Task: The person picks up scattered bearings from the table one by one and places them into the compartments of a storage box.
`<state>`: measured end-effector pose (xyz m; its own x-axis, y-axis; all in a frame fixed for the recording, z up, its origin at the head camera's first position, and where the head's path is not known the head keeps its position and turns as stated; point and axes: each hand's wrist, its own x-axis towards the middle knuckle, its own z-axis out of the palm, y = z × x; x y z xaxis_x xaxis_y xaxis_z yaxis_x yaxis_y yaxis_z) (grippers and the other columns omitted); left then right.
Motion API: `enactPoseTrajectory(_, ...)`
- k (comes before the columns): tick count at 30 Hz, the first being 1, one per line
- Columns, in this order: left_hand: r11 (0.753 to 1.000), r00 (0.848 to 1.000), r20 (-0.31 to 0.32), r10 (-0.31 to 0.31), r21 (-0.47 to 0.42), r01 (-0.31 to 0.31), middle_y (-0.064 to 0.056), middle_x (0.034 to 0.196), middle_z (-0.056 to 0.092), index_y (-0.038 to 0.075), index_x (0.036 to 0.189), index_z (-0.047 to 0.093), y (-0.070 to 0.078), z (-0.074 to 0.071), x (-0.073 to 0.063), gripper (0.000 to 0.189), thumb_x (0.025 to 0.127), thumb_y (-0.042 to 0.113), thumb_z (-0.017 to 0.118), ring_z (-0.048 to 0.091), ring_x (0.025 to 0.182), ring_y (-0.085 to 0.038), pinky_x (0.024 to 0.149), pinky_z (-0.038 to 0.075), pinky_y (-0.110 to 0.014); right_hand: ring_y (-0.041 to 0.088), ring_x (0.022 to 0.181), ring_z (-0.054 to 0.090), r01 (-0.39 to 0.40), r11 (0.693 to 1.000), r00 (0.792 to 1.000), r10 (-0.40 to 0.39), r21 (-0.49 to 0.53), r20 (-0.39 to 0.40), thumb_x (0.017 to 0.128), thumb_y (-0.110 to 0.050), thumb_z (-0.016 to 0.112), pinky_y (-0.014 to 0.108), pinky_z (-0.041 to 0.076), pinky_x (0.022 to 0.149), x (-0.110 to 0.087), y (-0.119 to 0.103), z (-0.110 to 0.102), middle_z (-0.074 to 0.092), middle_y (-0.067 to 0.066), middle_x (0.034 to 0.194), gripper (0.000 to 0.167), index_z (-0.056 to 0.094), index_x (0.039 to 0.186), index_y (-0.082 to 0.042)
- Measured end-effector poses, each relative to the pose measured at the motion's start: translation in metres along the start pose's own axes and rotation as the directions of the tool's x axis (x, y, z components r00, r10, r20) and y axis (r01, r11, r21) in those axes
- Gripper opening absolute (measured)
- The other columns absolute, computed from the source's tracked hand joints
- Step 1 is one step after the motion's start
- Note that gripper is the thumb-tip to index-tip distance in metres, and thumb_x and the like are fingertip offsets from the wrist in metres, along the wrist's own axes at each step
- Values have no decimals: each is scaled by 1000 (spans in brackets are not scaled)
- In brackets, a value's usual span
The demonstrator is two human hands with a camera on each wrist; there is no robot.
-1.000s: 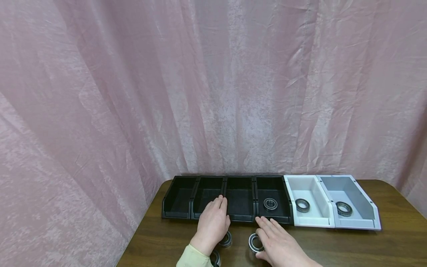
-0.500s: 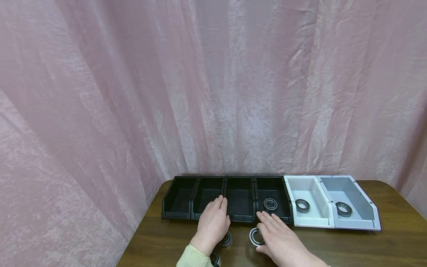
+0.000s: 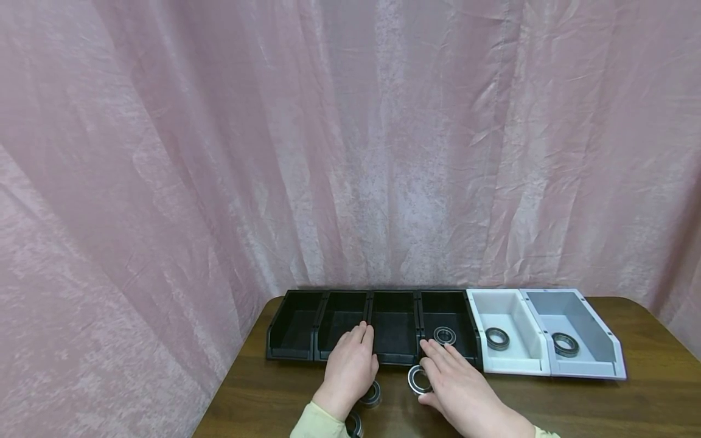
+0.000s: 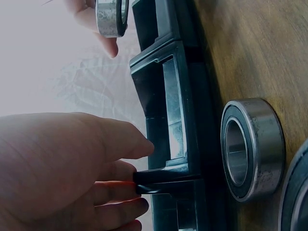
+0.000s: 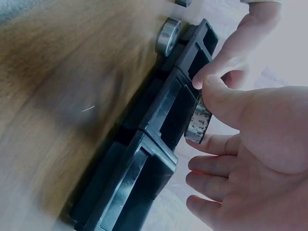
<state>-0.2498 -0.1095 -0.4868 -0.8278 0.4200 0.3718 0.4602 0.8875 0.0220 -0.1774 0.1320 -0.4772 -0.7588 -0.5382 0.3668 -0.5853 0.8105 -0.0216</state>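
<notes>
Right hand (image 3: 457,389), pinching a bearing (image 5: 198,124), edged toward 12 o'clock: nearer the black bins (image 3: 395,358), not in yet. Left hand (image 3: 350,368) unmoved, fingers relaxed.

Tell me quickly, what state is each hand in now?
Left hand: open, fingers straight, over the black bins.
Right hand: closed, pinching a metal ring between thumb and finger.

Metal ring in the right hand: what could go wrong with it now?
It might slip, because the right hand seems to pinch the ring just between thumb and one finger. It could bump the front edge of the black bins, since it looks close to them. If it went into the black bin that has a ring inside, it might clink against that other ring.
</notes>
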Motion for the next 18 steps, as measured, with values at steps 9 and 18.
enactPoseTrajectory(9,1000,1000,-4,1,10,-1,-20,148,67,-4,142,70,0,0,-1,56,95,22,86,68,134,-31,117,53,-45,42,143,60,-24,1000,999,24,-7,-23,92,-37,90,57,47,120,6,3,2,63,27,150,52,71,121,2)
enactPoseTrajectory(18,1000,1000,-10,-1,-1,1,-21,148,67,-5,142,70,1,-1,0,56,94,21,87,68,133,-32,116,53,-47,42,142,60,-27,999,997,25,-28,-73,91,-36,90,57,47,120,16,7,0,63,27,150,52,70,121,3)
